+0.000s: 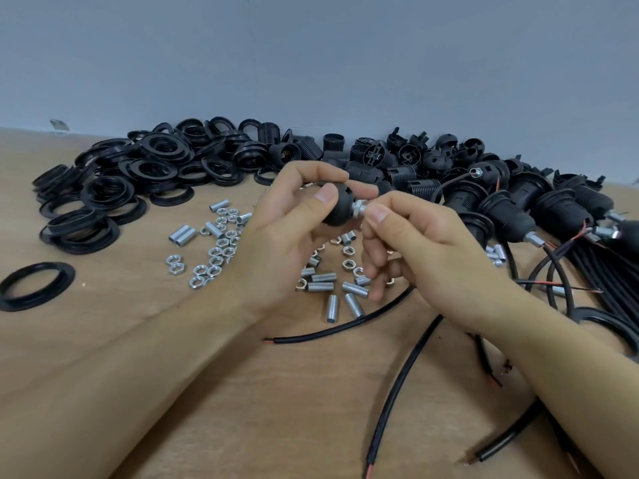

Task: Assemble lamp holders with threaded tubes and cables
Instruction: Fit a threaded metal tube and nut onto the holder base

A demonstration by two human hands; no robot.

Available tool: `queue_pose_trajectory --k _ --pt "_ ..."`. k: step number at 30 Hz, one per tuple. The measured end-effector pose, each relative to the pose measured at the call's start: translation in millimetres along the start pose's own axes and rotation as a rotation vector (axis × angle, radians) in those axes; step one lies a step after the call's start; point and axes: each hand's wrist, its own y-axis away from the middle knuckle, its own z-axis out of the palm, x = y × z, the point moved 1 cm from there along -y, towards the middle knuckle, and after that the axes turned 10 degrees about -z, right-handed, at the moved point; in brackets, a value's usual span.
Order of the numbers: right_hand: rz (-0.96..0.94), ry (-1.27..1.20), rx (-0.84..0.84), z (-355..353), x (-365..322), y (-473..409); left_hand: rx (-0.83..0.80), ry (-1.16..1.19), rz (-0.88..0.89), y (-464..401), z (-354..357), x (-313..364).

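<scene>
Held above a wooden table: a rounded black lamp holder cap, gripped between thumb and curled fingers of the left hand. Pinched at its right end by thumb and forefinger of the right hand: a short silver threaded tube, seemingly with a nut seated against the cap, though partly hidden by the fingertips. Cap matte, domed, lifted clear of the tabletop. Scattered beneath and beside the hands: loose threaded tubes and hex nuts, some hidden behind both wrists. Trailing across the foreground: black cables with red cores showing at cut ends. Heaped at back left: black threaded rings, one ring lying apart near the left edge. Piled against the grey wall at centre: black holder bodies. Ranged at right: finished holders with tubes and cables fitted.
</scene>
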Motion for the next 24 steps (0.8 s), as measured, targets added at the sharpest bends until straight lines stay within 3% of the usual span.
queue_pose_trajectory --k 2,11,16,20,24 --pt "-0.011 0.023 0.023 -1.5 0.0 0.0 0.029 -0.063 0.008 0.2 1.9 -2.2" --pt "-0.312 0.648 -0.061 -7.3 -1.6 0.3 0.201 -0.399 0.117 -1.7 2.4 -6.4" --pt "-0.403 0.735 -0.032 -5.5 -6.1 0.5 0.133 -0.299 0.067 -0.3 6.1 -8.3" --pt "-0.283 0.66 0.006 -6.6 -4.3 2.1 0.162 -0.19 0.04 -3.3 6.2 -7.4" --pt "-0.16 0.622 -0.055 -12.2 -2.4 2.5 0.156 -0.234 0.077 -2.1 4.4 -3.3"
